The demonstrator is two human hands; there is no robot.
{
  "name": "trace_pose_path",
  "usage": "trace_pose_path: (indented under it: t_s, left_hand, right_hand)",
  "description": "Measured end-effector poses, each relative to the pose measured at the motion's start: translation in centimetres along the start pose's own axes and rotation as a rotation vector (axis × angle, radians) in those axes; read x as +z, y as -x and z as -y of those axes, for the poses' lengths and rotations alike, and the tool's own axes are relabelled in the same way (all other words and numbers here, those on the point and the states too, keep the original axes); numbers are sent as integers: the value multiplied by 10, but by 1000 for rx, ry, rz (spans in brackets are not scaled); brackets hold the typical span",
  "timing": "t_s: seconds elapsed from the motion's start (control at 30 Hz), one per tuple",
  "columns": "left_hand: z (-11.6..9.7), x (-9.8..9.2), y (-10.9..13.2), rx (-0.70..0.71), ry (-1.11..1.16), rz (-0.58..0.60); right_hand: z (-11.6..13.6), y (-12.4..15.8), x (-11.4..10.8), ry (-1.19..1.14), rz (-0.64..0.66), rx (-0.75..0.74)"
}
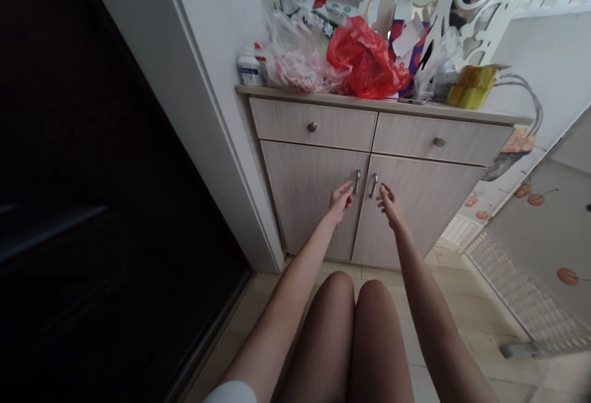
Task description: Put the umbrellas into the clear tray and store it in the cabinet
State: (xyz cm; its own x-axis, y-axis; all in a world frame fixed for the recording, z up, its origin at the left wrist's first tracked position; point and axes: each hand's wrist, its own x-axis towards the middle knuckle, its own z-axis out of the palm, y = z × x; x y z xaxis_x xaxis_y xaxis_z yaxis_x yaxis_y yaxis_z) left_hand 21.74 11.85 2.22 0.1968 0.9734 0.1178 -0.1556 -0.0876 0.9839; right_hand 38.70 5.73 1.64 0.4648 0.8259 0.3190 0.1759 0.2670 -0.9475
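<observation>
A light wooden cabinet (305,206) with two drawers and two doors stands in front of me. My left hand (340,201) reaches toward the left door's metal handle (357,181), fingers loosely curled and apart, just short of it. My right hand (390,204) is stretched toward the right door's metal handle (373,185), fingers apart, holding nothing. Both doors look closed. My bare knees (353,304) are below, close to the cabinet.
On the cabinet top lie a red plastic bag (364,58), clear and white bags (295,52), a yellow-green packet (471,86) and a small white box (249,71). A dark sliding door (92,206) fills the left. A glass panel with cherry prints (545,231) stands right. Tiled floor below.
</observation>
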Motion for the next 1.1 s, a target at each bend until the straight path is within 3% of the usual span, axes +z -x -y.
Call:
trace_pose_path:
  t_s: [0.1, 0.27, 0.4, 0.57, 0.77, 0.9, 1.1]
  left_hand:
    - [-4, 16, -23, 111, -348, -215]
    - [2, 38, -29, 177, -628, -139]
    - [14, 30, -6, 239, -700, -163]
    - [28, 3, 36, 410, -703, -218]
    - [33, -44, 92, 590, -659, -302]
    - [33, -80, 130, 646, -693, -472]
    - [32, -138, 168, 589, -708, -731]
  right_hand:
    - [-3, -24, 18, 371, -202, -195]
    - [-13, -39, 45, 402, -144, -231]
    - [-19, -19, 36, 373, -146, -254]
    - [-12, 38, -1, 332, -127, -319]
    - [12, 117, -62, 366, -167, -358]
    - [26, 160, -107, 456, -260, -319]
    - [30, 203, -171, 529, -457, -244]
